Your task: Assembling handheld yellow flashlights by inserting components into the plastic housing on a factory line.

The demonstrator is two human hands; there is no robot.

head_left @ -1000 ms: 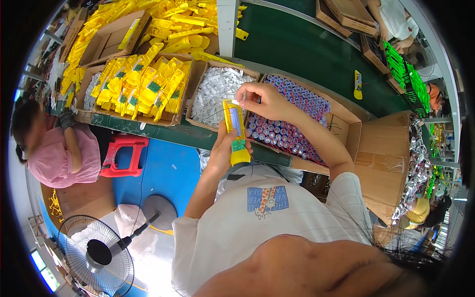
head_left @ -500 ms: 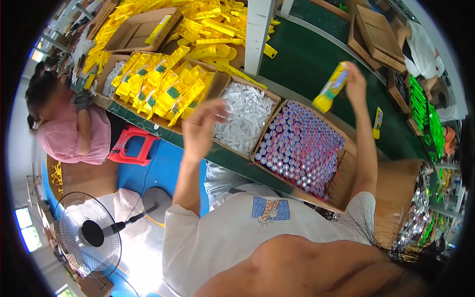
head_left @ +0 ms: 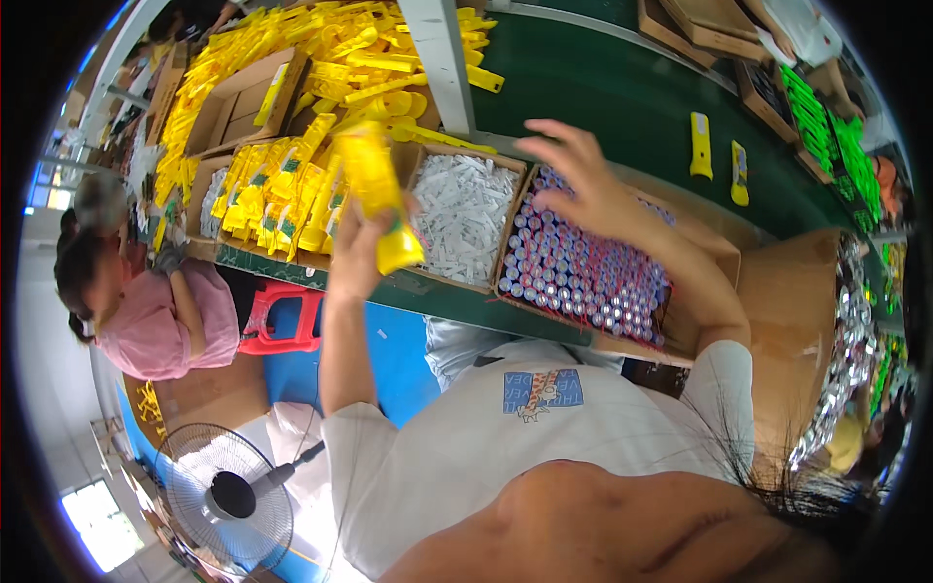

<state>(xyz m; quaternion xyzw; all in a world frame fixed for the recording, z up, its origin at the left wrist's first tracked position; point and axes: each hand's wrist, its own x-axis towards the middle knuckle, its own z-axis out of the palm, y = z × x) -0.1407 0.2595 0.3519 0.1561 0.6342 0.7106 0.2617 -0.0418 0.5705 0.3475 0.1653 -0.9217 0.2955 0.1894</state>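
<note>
On the green bench [head_left: 583,78] sit the battery box [head_left: 719,250] and smaller strip box [head_left: 455,282], with the empty right hand [head_left: 593,197], fingers spread, over the first, and the left hand [head_left: 358,251], near the second's left side, wrapped around a tilted yellow case [head_left: 372,180].

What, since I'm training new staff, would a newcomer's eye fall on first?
Probably the big heap of yellow plastic parts at the upper left. Next, the yellow casing held up in the person's left grip, then the packed purple-wrapped cylinders below the open right grip.
</note>
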